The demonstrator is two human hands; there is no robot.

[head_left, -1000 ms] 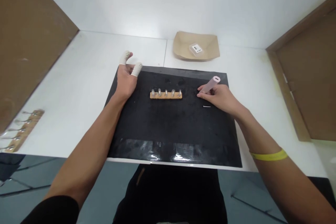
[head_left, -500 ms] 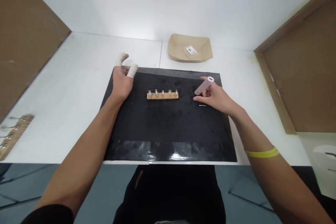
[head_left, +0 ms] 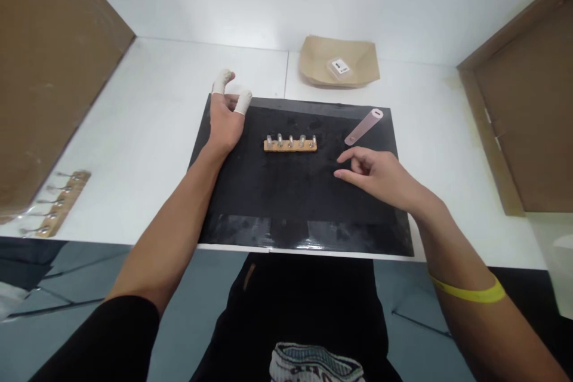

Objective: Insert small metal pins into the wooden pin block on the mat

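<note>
My right hand (head_left: 376, 176) hovers over the right part of the black mat (head_left: 277, 209). Its thumb and forefinger are curved with a gap between them, and nothing shows in the gap. Just beyond those fingers a pale pink hexagonal tube (head_left: 363, 127) with a slot in its top stands on the mat. My left hand (head_left: 226, 119) rests at the mat's far left corner, fingers apart, with white finger cots on thumb and forefinger. Between the hands lies a small wooden strip (head_left: 290, 146) bearing several clear, upright pieces.
Behind the mat sits a brown paper tray (head_left: 308, 71) with a small labelled clear box (head_left: 339, 68) inside. On the white table at left is another wooden strip (head_left: 67, 203) with several metal pieces. Brown panels (head_left: 532, 101) flank the table.
My right hand has moved nearer to me, away from beside the pink tube. A thin, light sliver on the mat is now hidden, apparently under that hand. The view has shifted.
</note>
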